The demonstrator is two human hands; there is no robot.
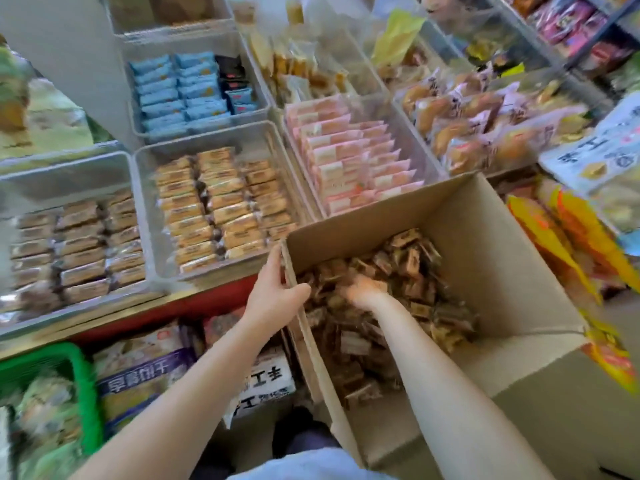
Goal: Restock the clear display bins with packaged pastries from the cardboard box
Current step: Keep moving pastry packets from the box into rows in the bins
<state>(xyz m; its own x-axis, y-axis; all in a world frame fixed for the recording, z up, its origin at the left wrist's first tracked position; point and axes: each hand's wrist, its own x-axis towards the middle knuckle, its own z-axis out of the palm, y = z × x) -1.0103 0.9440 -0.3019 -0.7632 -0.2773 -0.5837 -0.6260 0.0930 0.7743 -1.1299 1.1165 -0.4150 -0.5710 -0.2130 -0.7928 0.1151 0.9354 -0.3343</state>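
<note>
An open cardboard box [485,271] fills the lower right of the frame, and a loose heap of brown packaged pastries [388,306] lies in its bottom, mostly against the left wall. The left hand [277,292] holds the top edge of that left wall, thumb inside the box and fingers [273,261] curled over the outside. The right hand [363,289] reaches down into the heap; it is blurred, and whether its fingers have closed on a packet or lie loose among them cannot be told. To the left of the box, on the red-edged counter [194,303], stand clear display bins. The nearest one, a middle bin [145,188], holds three neat rows of tan packets, and a bin at the left edge [69,174] holds darker brown packets in rows, its far part bare. Above the box, in the centre of the frame, a bin of pink packets [349,157] stands just beside the box's far corner, and a bin of blue packets [180,88] lies in the upper left. At the upper right a bin of round golden pastries [485,123] is heaped unevenly. Below the counter, in the lower left, a green basket [83,386] holds green-wrapped goods, with large printed bags [145,375] beside it. Yellow and orange bags [571,244] are stacked just right of the box.
</note>
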